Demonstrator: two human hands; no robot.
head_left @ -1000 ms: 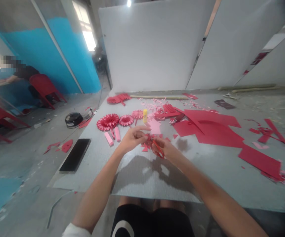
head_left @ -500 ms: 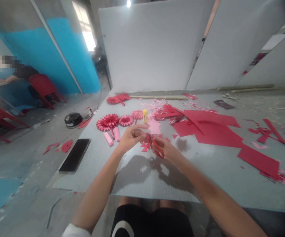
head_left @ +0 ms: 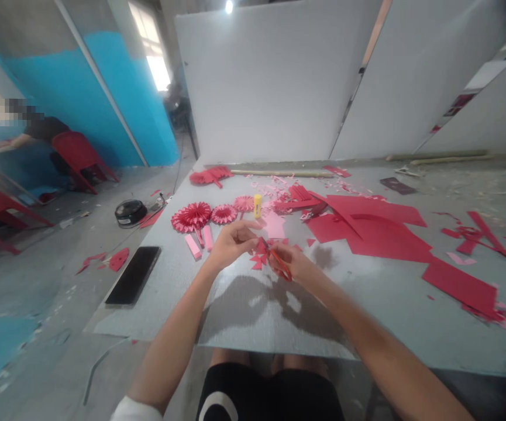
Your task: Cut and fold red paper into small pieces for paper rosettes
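Observation:
My left hand (head_left: 230, 241) is closed in a pinch on a small red paper piece (head_left: 260, 248) just above the grey work mat (head_left: 244, 316). My right hand (head_left: 294, 263) is wrapped round red-handled scissors (head_left: 278, 262), whose blades meet the paper piece between the two hands. Small red paper offcuts (head_left: 258, 263) lie on the mat right under the hands. Three red pleated paper rosettes (head_left: 191, 216) sit in a row farther back on the left, with two pink strips (head_left: 200, 242) below them and a yellow glue stick (head_left: 257, 205) beside them.
A black phone (head_left: 133, 275) lies at the mat's left edge. Large red paper sheets (head_left: 379, 231) and scraps (head_left: 476, 234) cover the right side. White boards (head_left: 274, 82) stand behind. A black round tin (head_left: 130, 211) is on the floor; a person sits by red chairs (head_left: 79, 155) far left.
Both hands stay in place at the mat's centre; the paper piece has turned slightly between the fingers and the scissors have shifted a little against it.

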